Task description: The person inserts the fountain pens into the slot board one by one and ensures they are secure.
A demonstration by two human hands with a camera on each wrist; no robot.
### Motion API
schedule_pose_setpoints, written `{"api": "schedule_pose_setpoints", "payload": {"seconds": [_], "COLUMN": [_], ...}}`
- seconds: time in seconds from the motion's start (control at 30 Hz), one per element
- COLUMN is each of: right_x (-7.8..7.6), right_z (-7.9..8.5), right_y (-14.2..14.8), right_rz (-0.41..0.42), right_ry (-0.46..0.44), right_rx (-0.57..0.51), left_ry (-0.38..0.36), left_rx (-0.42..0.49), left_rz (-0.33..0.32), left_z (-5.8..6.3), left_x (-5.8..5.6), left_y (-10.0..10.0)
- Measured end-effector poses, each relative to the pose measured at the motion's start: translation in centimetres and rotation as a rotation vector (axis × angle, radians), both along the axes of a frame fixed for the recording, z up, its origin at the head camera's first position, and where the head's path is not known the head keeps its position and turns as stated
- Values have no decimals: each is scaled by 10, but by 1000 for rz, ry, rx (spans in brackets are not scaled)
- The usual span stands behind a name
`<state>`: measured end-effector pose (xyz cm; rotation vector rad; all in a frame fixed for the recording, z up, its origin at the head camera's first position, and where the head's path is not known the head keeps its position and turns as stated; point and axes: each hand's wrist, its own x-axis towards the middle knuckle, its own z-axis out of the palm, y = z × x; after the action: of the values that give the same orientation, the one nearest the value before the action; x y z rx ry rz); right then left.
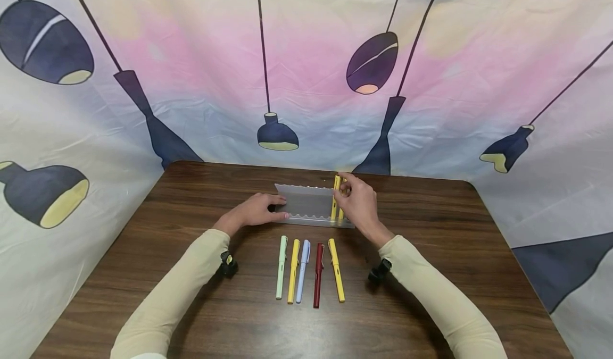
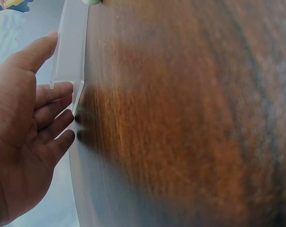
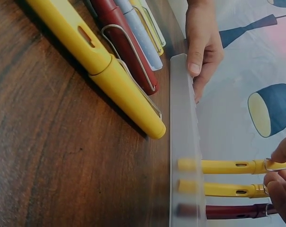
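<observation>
A translucent pen tray (image 1: 308, 202) with scalloped edges stands on the table. My left hand (image 1: 258, 208) holds its left end, thumb at the front edge; in the left wrist view the fingers (image 2: 55, 101) curl by its end wall. My right hand (image 1: 359, 199) pinches a yellow pen (image 1: 336, 199) near its clip, the pen's lower end behind the tray's front wall. Beside it in the right wrist view are a second yellow pen (image 3: 223, 189) and a dark red pen (image 3: 232, 211), both seated in the tray; the right fingers partly hide the clip ends.
In front of the tray lie a light green pen (image 1: 281, 267), a yellow pen (image 1: 293, 272), a light blue pen (image 1: 303, 272), a dark red pen (image 1: 318, 275) and another yellow pen (image 1: 337, 270). Behind the wooden table (image 1: 421, 215) hangs a cloth (image 1: 316, 72) printed with lamps.
</observation>
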<state>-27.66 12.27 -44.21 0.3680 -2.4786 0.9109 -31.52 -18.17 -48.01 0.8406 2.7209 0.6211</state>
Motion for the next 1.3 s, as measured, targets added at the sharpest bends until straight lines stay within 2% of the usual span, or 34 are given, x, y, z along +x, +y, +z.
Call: {"api": "schedule_pose_setpoints", "payload": {"seconds": [0.5, 0.83, 1.3], "right_x": [6, 25, 60], "right_z": [3, 3, -9], "right_y": [10, 25, 34], "right_rz": [12, 39, 76], "right_ry": [1, -54, -204], "right_rx": [-5, -19, -14], "left_ry": [21, 19, 19], "left_rx": [-8, -15, -18], "left_rz": [-13, -3, -9], "left_z": [0, -1, 3], "left_x": [-2, -1, 2], "left_y": [0, -1, 0]}}
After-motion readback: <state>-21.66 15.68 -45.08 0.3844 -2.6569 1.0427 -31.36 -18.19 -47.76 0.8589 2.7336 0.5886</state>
